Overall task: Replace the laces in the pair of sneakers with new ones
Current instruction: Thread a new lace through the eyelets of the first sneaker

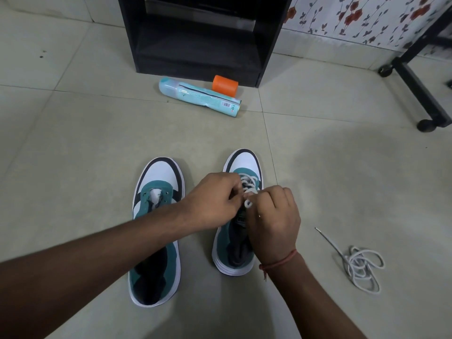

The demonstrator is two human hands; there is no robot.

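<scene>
Both hands pinch the white cord lace (248,189) at the upper eyelets of the right teal-and-white sneaker (241,216) on the tiled floor: left hand (215,199) and right hand (274,216) each hold a strand. A loose pinch grip could let it slip back out; the unlaced left sneaker (156,231) and spare white lace (359,265) wait.

One head-worn camera looks steeply down, close over the hands (244,206) and floor (73,133).

"puma" on right sneaker's tongue (241,220)
</scene>
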